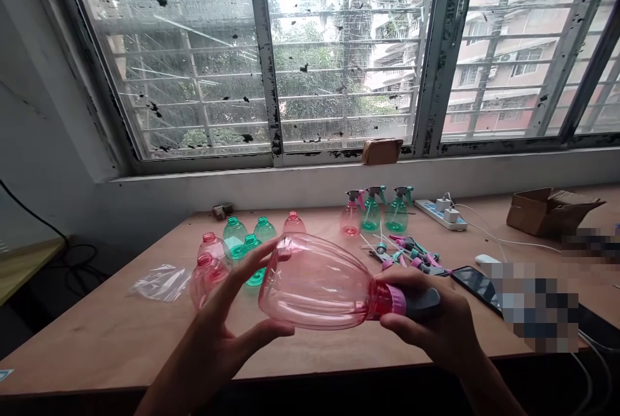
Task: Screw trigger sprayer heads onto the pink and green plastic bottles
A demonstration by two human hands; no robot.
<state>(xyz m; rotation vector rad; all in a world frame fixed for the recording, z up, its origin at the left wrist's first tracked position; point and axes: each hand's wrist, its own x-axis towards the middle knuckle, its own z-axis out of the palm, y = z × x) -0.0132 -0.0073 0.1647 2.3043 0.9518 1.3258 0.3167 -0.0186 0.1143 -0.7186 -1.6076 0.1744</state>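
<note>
A transparent pink spray bottle (317, 283) lies sideways in the air above the front of the table, base to the left. My left hand (237, 319) is closed round its base, thumb below and fingers above. My right hand (436, 319) grips the pink collar (397, 301) and dark grey spray head (422, 304) at the bottle's neck. Behind my left hand stand open-necked bottles without heads, pink ones (208, 274) and green ones (234, 238). Beyond my right hand lies a pile of loose spray heads (411, 251) in pink, green and grey.
Three bottles with heads (371, 212) stand upright near the wall. A power strip (440, 214), an open cardboard box (545, 212) and a phone (477, 287) are on the right. A clear plastic bag (162, 283) lies at left on the wooden table (97, 332).
</note>
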